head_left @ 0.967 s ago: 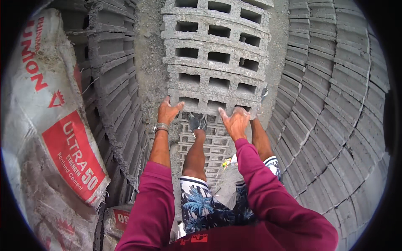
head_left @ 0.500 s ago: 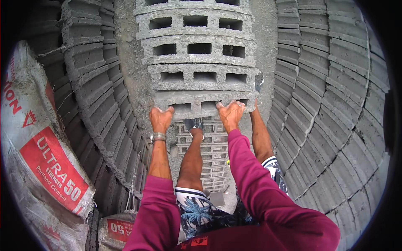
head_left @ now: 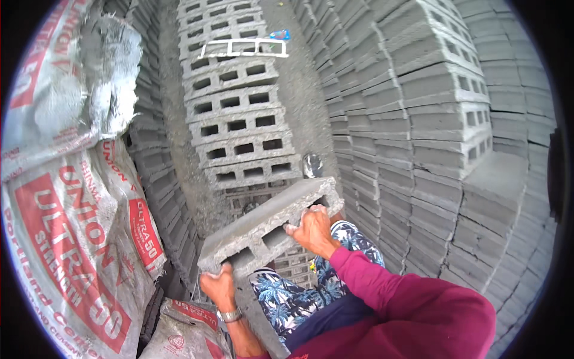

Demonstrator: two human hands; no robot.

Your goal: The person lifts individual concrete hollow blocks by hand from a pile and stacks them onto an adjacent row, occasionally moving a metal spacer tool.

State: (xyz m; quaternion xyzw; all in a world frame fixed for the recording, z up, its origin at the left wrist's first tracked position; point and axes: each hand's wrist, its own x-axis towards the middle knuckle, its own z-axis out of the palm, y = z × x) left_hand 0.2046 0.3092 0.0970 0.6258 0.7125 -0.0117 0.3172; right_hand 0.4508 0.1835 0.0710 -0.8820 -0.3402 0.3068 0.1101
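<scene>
one hollow concrete block (head_left: 263, 224) is lifted, not yet set down, tilted above patterned shorts (head_left: 284, 299); the left hand (head_left: 218, 290) grips its lower left end, the right hand (head_left: 314, 230) its right-hand hollows; a row of similar blocks (head_left: 244, 136) lies unlifted beyond.

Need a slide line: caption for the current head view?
Left hand and right hand grip a slanted hollow concrete block near a row of similar blocks.

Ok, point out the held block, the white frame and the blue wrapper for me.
Held block (head_left: 256, 247): head view, on the web between its left and middle holes.
White frame (head_left: 229, 48): head view, on its left inner bar.
Blue wrapper (head_left: 279, 35): head view, on its middle.
</scene>
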